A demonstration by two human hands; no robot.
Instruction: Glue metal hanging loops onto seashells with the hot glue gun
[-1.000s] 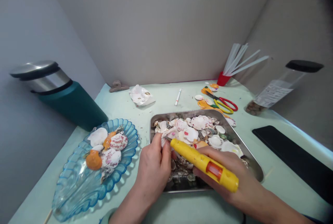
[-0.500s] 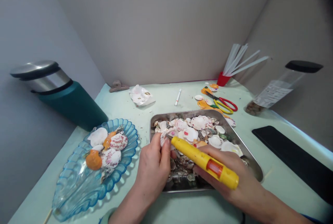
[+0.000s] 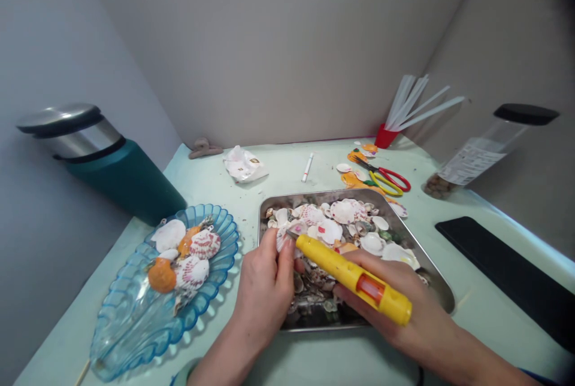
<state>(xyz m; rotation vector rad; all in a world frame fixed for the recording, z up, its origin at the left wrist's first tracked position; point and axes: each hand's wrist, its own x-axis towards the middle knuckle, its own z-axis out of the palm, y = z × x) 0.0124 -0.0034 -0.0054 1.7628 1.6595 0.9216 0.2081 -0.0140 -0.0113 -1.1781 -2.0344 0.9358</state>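
Over the metal tray (image 3: 442,296), my left hand (image 3: 265,281) pinches a pale ribbed seashell (image 3: 282,239) between thumb and fingers. My right hand (image 3: 386,293) is wrapped around a yellow glue gun (image 3: 345,269) with a reddish window in its body. Its metal nozzle points left, at the shell's edge; whether it touches cannot be made out. My right fingers are partly hidden behind the gun. Below both hands, the tray holds many loose seashells (image 3: 372,243), white, spotted and brown.
On the left stand a blue scalloped glass dish (image 3: 135,314) with several shells and a teal bottle (image 3: 126,176). Behind the tray lie a crumpled wrapper (image 3: 244,164), a white marker (image 3: 308,167) and scissors (image 3: 381,173). White sticks (image 3: 406,102), a jar (image 3: 476,158) and a black slab (image 3: 503,278) are rightward.
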